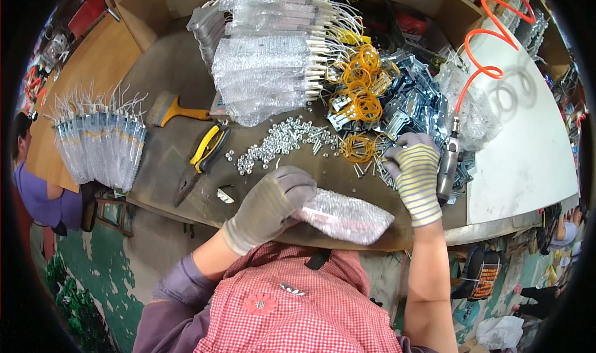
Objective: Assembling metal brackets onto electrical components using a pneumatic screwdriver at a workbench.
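My left hand [270, 204], in a grey work glove, is closed on one end of a bubble-wrapped part [351, 216] at the table's front edge. The part lies tilted, its free end pointing right. My right hand [417, 176], in a striped glove, has its fingers curled down at the edge of a heap of metal brackets [410, 95]. Loose screws [372, 167] lie by its fingertips; what those fingers hold, if anything, is hidden. Close by are orange rubber bands [359, 148] and a pile of small nuts [279, 143].
Stacked bubble-wrapped parts with wires [264, 74] stand at the back. Pliers [205, 154] and a brush [177, 110] lie left, beside a wired bundle [102, 148]. An air screwdriver [448, 167] on a coiled orange hose lies right of my right hand. Another person's sleeve [46, 192] shows far left.
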Available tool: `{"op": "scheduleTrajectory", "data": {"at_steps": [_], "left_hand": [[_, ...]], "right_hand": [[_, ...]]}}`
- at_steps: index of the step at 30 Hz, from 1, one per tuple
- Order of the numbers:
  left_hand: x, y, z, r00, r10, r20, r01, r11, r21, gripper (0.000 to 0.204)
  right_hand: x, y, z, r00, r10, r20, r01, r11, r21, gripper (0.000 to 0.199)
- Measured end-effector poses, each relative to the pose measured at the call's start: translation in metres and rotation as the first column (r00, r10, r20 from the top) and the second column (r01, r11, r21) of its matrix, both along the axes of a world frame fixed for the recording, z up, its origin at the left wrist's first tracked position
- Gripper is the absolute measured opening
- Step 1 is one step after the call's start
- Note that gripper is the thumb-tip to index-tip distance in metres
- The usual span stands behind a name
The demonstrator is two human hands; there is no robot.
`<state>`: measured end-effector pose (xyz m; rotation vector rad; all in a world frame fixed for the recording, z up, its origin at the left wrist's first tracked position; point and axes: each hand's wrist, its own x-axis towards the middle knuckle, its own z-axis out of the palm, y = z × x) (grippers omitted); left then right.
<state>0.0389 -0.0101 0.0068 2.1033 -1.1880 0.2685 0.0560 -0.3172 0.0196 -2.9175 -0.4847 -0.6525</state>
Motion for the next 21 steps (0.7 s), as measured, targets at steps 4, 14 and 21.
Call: {"op": "scheduleTrajectory", "data": {"at_steps": [4,14,21], "left_hand": [[-0.030,0.008,0.015,0.973,0.130,-0.190,-0.192,0.914,-0.356,0.050],[-0.040,0.010,0.015,0.111,-0.764,-0.636,-0.514,0.503,-0.695,0.070],[-0.040,0.033,0.017,0.281,-0.541,-0.792,-0.596,0.548,-0.586,0.051]], "right_hand": [[0.011,-0.010,-0.013,0.998,0.062,0.032,-0.056,0.986,-0.157,0.017],[-0.034,0.114,0.020,0.944,0.275,0.185,-0.331,0.774,0.540,0.016],[-0.036,0.104,0.008,0.599,0.624,0.502,0.486,-0.781,0.391,0.035]]}}
